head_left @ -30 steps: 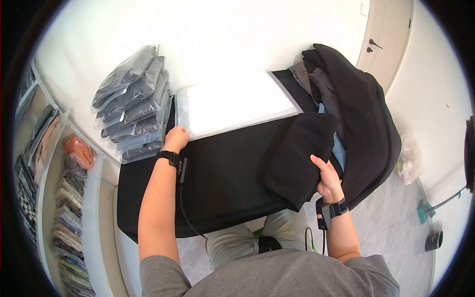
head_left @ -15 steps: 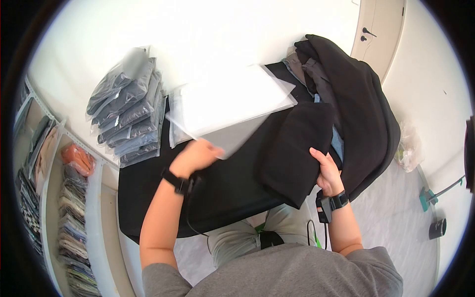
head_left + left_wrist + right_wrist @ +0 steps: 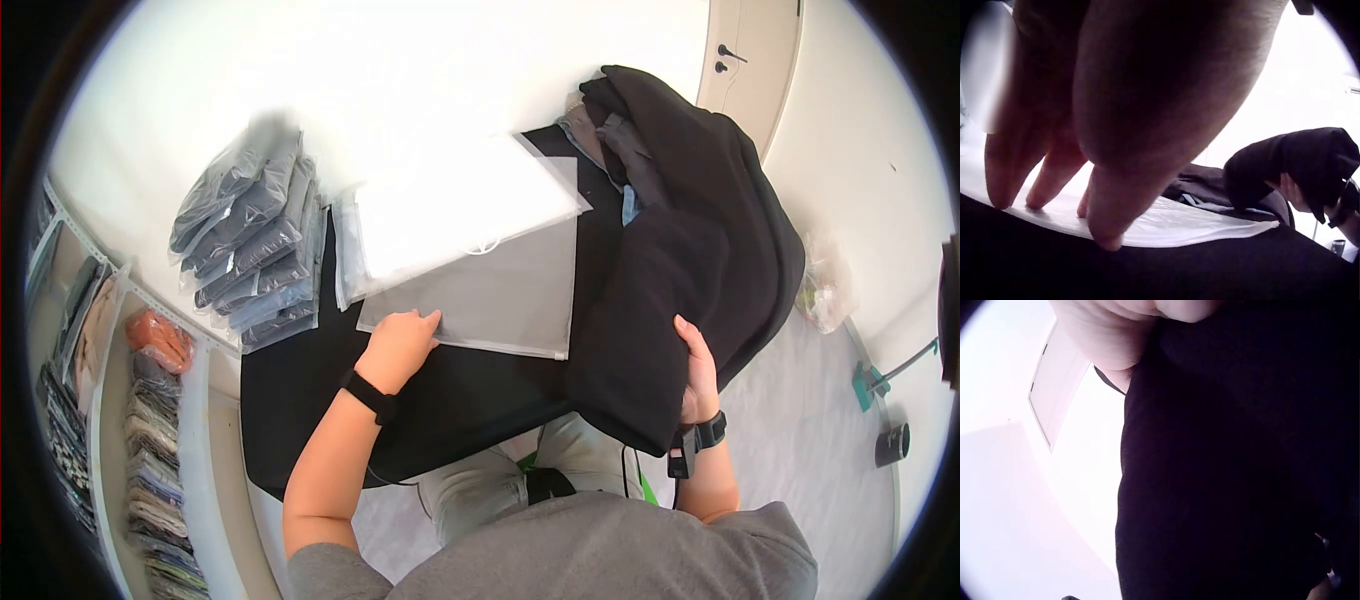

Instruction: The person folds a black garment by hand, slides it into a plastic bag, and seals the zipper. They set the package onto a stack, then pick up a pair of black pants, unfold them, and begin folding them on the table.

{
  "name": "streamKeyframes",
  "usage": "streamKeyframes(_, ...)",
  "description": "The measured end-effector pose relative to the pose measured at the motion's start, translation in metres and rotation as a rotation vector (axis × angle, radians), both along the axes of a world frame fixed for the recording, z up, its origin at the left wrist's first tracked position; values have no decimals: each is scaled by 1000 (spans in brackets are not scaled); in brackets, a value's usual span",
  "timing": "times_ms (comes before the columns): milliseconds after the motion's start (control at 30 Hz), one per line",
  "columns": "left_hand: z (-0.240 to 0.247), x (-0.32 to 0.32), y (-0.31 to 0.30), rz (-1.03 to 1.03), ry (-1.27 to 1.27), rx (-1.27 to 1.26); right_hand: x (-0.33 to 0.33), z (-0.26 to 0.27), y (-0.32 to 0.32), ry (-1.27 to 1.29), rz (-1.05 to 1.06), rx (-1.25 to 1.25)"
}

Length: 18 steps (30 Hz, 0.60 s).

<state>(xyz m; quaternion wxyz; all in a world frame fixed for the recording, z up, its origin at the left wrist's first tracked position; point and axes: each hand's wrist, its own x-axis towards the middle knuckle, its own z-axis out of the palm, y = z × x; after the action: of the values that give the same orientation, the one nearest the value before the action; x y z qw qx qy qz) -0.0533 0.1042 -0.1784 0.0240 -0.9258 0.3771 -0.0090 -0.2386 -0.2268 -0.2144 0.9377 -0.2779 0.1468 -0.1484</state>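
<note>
A frosted clear zip bag [image 3: 505,300] lies on the black table, its upper part overlapping the stack of white-looking bags [image 3: 440,220]. My left hand [image 3: 400,345] rests on its lower left edge. The left wrist view shows the fingertips [image 3: 1036,201] pointing down onto the bag [image 3: 1175,226], with the thumb at its near edge. My right hand [image 3: 700,370] grips the side of a folded black garment [image 3: 635,340], thumb on top and the other fingers hidden beneath. In the right wrist view the dark cloth [image 3: 1210,475] fills most of the picture.
Bagged folded clothes [image 3: 255,235] are piled at the table's left. A heap of dark clothing [image 3: 740,240] covers the right end, behind the held garment. Shelves of packed clothes [image 3: 155,480] stand further left. A white wall runs along the back.
My left hand has drawn one zip bag off the stack toward me, and it now lies flat on the table. My right hand has moved the folded black garment to the right.
</note>
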Motion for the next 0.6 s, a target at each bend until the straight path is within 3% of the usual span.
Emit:
streamKeyframes(167,-24,-19,-24,-71,-367,35,1,11,18,-50,15,-79)
streamKeyframes(267,-11,-36,-45,-117,-360,39,1,18,29,-83,63,-117)
streamKeyframes(400,3,-55,-75,-69,-219,-172,1,24,39,-72,76,-120)
streamKeyframes(467,10,-59,-77,-60,-71,-133,0,29,42,-74,79,-151)
streamKeyframes(567,4,-57,-64,34,48,-631,4,33,45,-74,55,-223)
streamKeyframes(600,9,-63,-61,25,57,-626,7,35,48,-67,44,-218)
